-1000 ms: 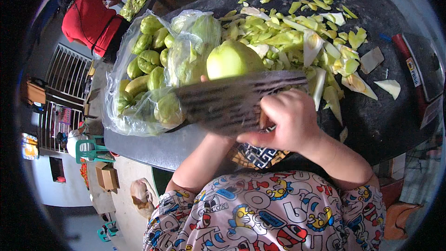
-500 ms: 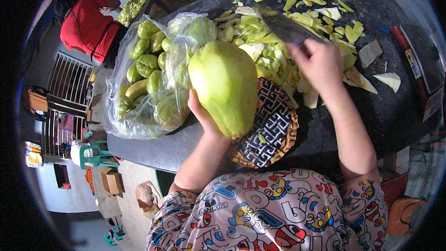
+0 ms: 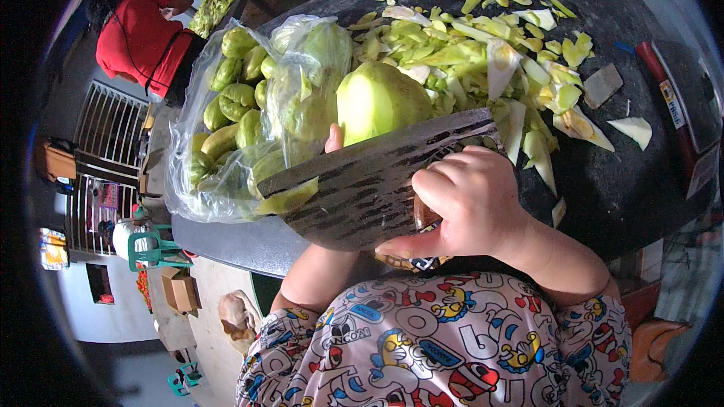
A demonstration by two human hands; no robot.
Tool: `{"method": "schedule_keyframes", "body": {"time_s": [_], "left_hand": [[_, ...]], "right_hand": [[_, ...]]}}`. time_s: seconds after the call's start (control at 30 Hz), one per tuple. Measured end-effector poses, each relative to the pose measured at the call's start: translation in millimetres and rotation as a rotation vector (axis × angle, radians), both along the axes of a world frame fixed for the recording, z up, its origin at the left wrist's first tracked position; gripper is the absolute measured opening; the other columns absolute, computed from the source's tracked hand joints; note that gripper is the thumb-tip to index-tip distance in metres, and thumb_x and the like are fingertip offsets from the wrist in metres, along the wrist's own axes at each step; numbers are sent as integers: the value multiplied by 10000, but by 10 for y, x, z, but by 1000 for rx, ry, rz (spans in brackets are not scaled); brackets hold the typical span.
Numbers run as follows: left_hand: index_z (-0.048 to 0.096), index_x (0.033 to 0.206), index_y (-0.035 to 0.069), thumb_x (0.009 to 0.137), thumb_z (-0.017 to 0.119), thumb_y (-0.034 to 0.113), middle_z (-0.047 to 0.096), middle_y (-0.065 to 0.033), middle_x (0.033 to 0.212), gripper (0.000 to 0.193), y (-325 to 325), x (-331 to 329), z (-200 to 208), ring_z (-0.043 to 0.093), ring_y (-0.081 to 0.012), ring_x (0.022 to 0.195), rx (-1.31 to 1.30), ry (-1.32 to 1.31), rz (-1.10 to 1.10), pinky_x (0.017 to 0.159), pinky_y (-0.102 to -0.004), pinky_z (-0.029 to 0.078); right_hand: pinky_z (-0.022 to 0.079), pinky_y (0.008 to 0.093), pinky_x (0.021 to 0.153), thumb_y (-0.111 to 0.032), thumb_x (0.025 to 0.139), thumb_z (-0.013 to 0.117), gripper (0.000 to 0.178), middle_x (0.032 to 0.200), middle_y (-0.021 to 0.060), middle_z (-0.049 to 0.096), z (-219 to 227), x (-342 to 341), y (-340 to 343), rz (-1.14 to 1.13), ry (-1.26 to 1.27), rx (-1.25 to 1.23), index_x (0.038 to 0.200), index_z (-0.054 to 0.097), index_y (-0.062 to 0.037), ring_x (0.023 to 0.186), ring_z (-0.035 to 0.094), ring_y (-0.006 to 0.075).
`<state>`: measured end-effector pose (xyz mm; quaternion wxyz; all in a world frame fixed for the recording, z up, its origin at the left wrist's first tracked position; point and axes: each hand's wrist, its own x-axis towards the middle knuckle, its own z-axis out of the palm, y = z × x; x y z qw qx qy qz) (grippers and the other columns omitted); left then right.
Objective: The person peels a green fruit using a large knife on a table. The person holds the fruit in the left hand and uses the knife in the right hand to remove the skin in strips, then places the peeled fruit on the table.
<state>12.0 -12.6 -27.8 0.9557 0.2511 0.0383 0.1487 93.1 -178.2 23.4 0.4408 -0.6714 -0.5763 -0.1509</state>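
My left hand is closed round a large pale-green papaya; only its thumb shows beside the fruit, as a blade hides the rest. The papaya looks peeled, and its lower half is hidden. My right hand grips the brown handle of a cleaver. The broad, dark-streaked blade lies slantwise in front of the papaya and my left hand. A strip of green flesh or peel clings to the blade's left end. Behind the papaya spreads a heap of green and white cuttings.
A clear plastic bag with several green chayotes stands left on the dark table. A flat grey piece and a dark red-edged object lie right. A person in red is far left. A dog-like animal lies lower left.
My right hand has come down and left from over the cuttings, bringing the cleaver across the papaya. The papaya has shifted slightly right and is now partly covered by the blade.
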Motion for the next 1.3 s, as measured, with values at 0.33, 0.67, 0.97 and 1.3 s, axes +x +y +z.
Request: {"method": "schedule_keyframes", "body": {"time_s": [0.33,0.67,0.97,1.3], "left_hand": [[391,1358,116,800,384,710,517,-178,1247,816,144,12,-43,522,-370,1125,117,-70,-43,808,-527,521],[390,1355,77,826,427,628,478,-162,1300,765,-73,135,58,479,-318,1186,190,236,195,970,-450,434],[417,1334,83,869,380,603,486,-154,1290,699,74,30,-2,500,-311,1151,-27,-32,22,972,-450,425],[460,1306,156,837,477,584,512,-114,1281,635,8,55,189,494,-292,1154,-82,-143,-43,967,-519,411]], "right_hand": [[442,418,434,-684,739,580,646,469,116,528,-13,554,27,-398,178,-304,528,508,-78,449,568,302],[402,319,438,-610,712,684,581,473,22,444,51,208,-79,-78,74,10,550,451,-103,432,525,203],[458,360,506,-660,732,597,578,524,55,521,-60,-57,4,61,45,-120,567,502,-114,489,569,241],[387,349,449,-478,796,673,514,495,93,507,-249,891,3,-588,220,-147,617,509,-25,436,491,222]]}}
